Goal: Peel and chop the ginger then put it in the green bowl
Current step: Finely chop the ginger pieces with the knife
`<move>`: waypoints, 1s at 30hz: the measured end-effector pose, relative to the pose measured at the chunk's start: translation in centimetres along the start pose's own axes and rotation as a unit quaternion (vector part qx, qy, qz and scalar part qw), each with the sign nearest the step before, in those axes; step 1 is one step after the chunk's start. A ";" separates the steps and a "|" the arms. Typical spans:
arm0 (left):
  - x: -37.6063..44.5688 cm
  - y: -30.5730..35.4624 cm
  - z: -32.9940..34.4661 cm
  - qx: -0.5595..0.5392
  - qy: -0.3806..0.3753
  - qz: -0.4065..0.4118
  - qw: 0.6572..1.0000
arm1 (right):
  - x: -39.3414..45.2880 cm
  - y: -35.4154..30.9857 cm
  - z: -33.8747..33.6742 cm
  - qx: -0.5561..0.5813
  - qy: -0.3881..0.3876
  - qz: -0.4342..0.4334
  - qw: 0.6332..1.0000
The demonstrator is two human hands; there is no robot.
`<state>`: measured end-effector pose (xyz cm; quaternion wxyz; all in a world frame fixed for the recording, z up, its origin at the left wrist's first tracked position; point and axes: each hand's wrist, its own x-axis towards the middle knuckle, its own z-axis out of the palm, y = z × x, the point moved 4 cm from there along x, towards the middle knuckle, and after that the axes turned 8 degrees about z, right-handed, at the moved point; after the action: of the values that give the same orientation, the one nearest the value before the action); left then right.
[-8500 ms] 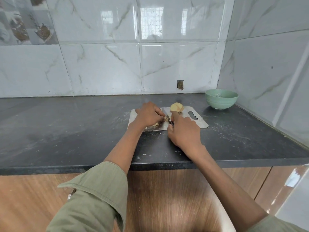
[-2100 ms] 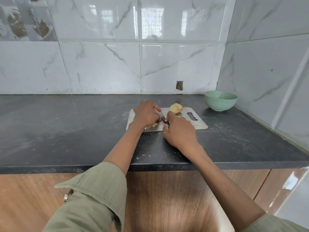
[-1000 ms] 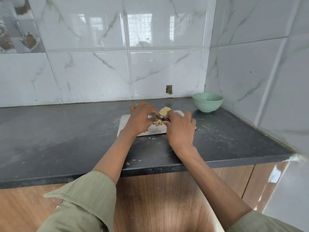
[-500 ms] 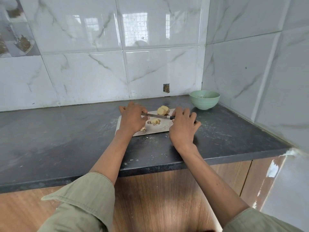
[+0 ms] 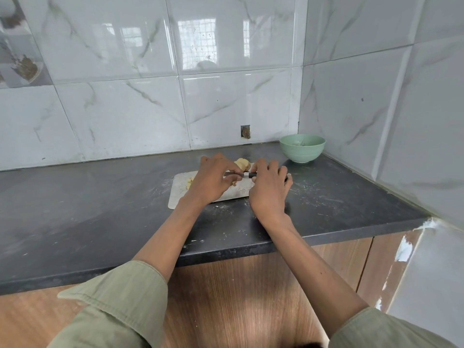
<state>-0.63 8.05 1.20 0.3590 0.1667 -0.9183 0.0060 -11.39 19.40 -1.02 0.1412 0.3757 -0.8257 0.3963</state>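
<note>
Ginger (image 5: 242, 164), peeled and pale yellow, sits at the far edge of the cutting board (image 5: 178, 194), just beyond your two hands. Small chopped bits (image 5: 190, 182) lie on the board to the left of your left hand (image 5: 213, 180); another bit shows just under the blade near your left fingertips. Your left hand rests palm-down over the middle of the board, fingers curled down toward the blade; whether they pinch anything I cannot tell. Your right hand (image 5: 268, 187) covers the board's right end, fingers curled round the dark handle of the knife (image 5: 241, 174). Blade lies roughly level, pointing left toward your left hand. Green bowl (image 5: 302, 151) stands on the dark countertop (image 5: 100, 209) in the back right corner, apart from the board, close to the tiled walls. Bowl contents too small to tell.
</note>
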 end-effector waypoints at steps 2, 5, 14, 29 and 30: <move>-0.2 0.0 -0.1 0.017 -0.011 0.000 1.000 | 0.0 0.0 0.1 0.002 -0.003 0.004 1.000; -0.4 -0.7 -0.1 0.062 -0.045 -0.025 0.997 | 0.1 0.4 0.1 0.001 0.002 0.016 1.000; -1.3 -3.9 -1.1 0.059 -0.011 -0.165 0.984 | 0.3 1.3 0.3 -0.009 0.002 0.046 0.999; -1.7 -5.6 -1.3 -0.019 0.067 -0.223 0.972 | 0.6 1.8 0.9 -0.027 -0.005 0.082 0.996; -1.8 -5.6 -1.4 -0.021 0.068 -0.223 0.972 | 0.6 1.8 1.0 -0.026 -0.005 0.081 0.996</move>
<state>3.20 3.46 0.43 0.4163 0.3594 -0.8311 -0.0819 -13.01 19.10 -2.31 0.1145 0.3058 -0.8641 0.3829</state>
